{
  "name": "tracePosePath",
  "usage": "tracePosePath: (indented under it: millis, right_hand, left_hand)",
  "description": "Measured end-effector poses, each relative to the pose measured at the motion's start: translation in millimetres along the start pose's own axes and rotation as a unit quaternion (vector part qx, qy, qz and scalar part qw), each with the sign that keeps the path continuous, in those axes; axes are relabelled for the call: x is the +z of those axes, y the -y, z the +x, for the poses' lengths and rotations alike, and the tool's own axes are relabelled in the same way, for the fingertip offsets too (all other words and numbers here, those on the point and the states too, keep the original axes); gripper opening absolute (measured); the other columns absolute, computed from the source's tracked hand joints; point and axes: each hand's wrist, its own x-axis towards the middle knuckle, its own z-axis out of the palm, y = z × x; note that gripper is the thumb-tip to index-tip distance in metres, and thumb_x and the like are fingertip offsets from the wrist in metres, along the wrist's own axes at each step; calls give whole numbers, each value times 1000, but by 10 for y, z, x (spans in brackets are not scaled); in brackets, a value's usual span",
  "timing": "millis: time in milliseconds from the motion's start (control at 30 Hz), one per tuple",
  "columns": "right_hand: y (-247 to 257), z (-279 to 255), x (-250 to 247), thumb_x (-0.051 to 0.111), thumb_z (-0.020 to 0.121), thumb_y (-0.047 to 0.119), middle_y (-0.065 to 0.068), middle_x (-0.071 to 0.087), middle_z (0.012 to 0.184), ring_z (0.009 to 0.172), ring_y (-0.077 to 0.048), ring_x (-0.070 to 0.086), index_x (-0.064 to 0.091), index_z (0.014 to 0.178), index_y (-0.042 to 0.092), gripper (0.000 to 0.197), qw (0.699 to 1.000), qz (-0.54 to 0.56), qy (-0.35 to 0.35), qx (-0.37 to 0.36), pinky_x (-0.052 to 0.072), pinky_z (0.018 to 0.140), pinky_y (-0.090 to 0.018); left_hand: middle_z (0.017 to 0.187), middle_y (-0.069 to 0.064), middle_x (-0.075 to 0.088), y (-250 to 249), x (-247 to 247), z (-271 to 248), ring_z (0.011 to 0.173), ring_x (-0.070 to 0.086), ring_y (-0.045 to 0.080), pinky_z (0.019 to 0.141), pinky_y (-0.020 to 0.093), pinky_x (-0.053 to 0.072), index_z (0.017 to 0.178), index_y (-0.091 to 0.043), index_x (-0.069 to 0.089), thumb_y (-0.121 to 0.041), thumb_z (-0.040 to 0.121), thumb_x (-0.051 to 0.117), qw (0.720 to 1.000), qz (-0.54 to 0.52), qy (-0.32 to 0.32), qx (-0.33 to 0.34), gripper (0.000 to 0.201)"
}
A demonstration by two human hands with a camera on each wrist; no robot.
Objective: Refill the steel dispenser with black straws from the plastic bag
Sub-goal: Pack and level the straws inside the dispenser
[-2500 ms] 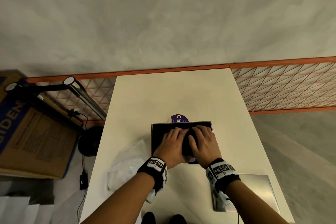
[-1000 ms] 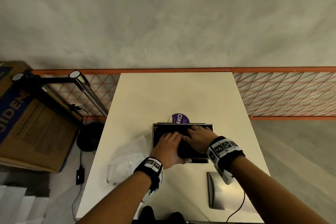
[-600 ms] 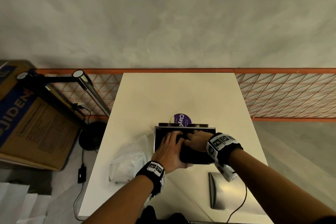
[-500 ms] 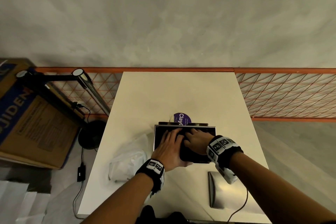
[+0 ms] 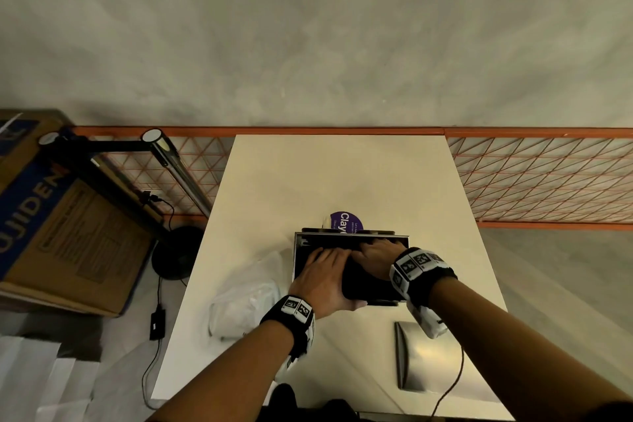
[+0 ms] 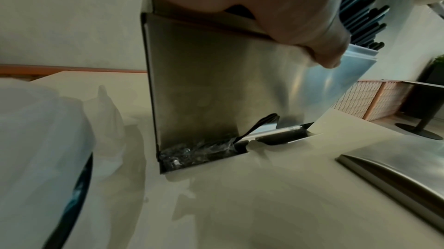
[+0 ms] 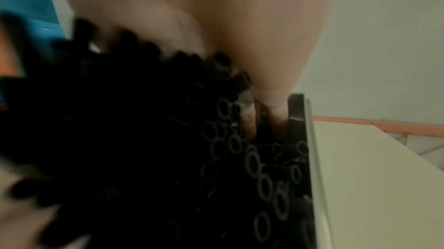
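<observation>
The open-topped steel dispenser [image 5: 299, 252] stands mid-table; its steel side [image 6: 211, 89] fills the left wrist view. A bundle of black straws [image 5: 364, 288] lies across its top, its near end past the rim. My left hand [image 5: 325, 276] grips the bundle, fingers over it and thumb [image 6: 312, 44] under the near end. My right hand [image 5: 376, 255] lies on the bundle's far part, with straight fingers [image 7: 276, 108] reaching down between the straw ends [image 7: 252, 162] and the dispenser wall. The crumpled plastic bag [image 5: 245, 300] lies left of the dispenser.
The steel lid [image 5: 423, 361] lies flat near the table's front right. A purple round label [image 5: 346, 221] sits just behind the dispenser. A lamp [image 5: 164, 154], a cardboard box [image 5: 51, 216] and an orange mesh fence [image 5: 548, 178] lie off the table.
My right hand has swung from beside the left hand to the far right of the bundle, its fingers now dipping in at the far wall. The left hand has kept its grip.
</observation>
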Motion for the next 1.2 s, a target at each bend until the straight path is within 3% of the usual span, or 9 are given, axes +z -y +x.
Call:
tracePosePath:
  millis: [133,233,333,433,600,767,967,1200]
  right_hand:
    - [-67,199,59,32,103,29,-20,52,138,127,-35,49,51,134,7,43,997,64,44,21,38,107,-42]
    - [-103,298,110,29,98,48,-12,54,140,130,-30,49,47,140,24,51,997,56,55,21,35,111,-41]
    - [-113,351,133,23,88,69,-4,58,135,126,-25,54,49,131,39,58,994,101,26,21,36,111,-41]
    - [-126,394,135,25,86,71,-1,63,128,120,-22,58,53,124,39,57,993,113,20,28,39,108,-40]
    - [-155,461,188,21,80,67,-2,62,130,125,-24,55,49,129,40,62,995,90,26,30,38,109,-41]
    - [-164,395,158,22,76,88,8,65,116,112,-20,61,48,117,52,60,991,126,31,42,43,103,-41]
    - [-43,241,-11,21,74,92,8,61,128,120,-19,57,48,129,48,76,982,173,45,59,37,109,-40]
    - [-157,354,16,30,55,103,15,61,129,118,-18,58,46,117,66,74,980,180,56,58,40,105,-43]
  left_hand:
    - [124,-10,54,-14,9,-53,118,50,15,116,35,29,132,-23,48,-79,62,64,1000,11,-15,16,91]
    - [125,-9,55,-12,21,-82,118,49,15,116,36,29,132,-22,48,-79,62,66,999,10,-22,21,92]
    - [126,-8,54,-6,27,-82,119,48,15,116,36,28,133,-21,48,-79,63,66,999,15,-20,21,92]
    - [128,-8,53,5,5,-43,121,48,16,116,38,29,134,-22,46,-79,63,66,1000,19,-9,16,93]
    - [127,-7,53,12,-7,-20,120,48,18,115,39,30,133,-22,47,-80,64,66,1000,21,2,14,93]
    - [123,-7,55,11,38,-62,117,50,16,114,39,32,129,-21,49,-77,63,69,1000,15,-17,18,89]
    - [127,-6,54,14,18,-41,121,49,18,115,38,30,133,-20,47,-77,65,67,1000,17,-4,15,91]
    - [128,-5,54,6,-7,-23,122,49,19,115,40,32,133,-20,46,-78,65,68,1000,18,10,10,92]
